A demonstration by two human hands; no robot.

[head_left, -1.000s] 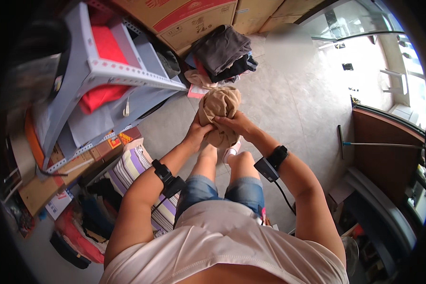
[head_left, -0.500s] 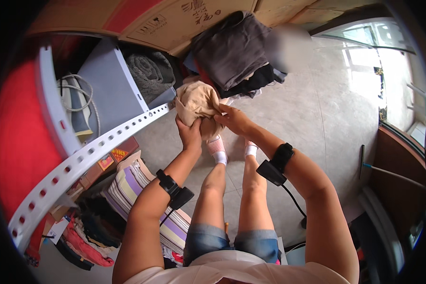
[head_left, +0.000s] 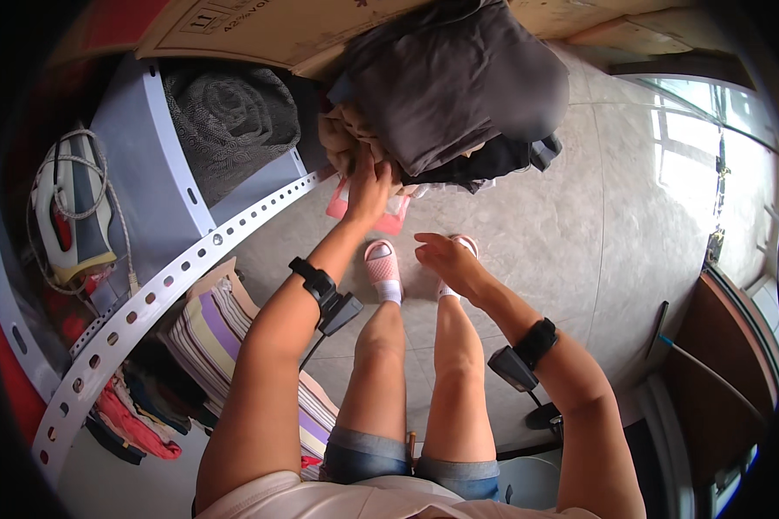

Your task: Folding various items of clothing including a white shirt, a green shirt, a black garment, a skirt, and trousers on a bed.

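Note:
My left hand (head_left: 370, 186) reaches forward with its fingers pressed into a bunched beige cloth (head_left: 339, 138); the fingertips are partly hidden in the folds. The beige cloth sits against the left side of a pile, beside folded dark grey trousers or similar garment (head_left: 433, 95). Black clothing (head_left: 493, 164) sticks out under the grey piece. Over the floor, near my feet, my right hand (head_left: 450, 262) holds nothing, its fingers loosely stretched and apart from everything. A pink and white item (head_left: 392, 214) shows below my left hand.
A white perforated shelf rail (head_left: 177, 268) runs along my left. On the shelf are a steam iron (head_left: 78, 208) with a wound cord and a rolled dark grey textile (head_left: 234, 121). A large cardboard box (head_left: 260, 35) stands ahead. Below the rail lies striped bedding (head_left: 208, 333).
The beige cloth, held in both hands before, has moved forward to the pile with my left hand. My right hand has let go and drawn back toward me. The view has shifted.

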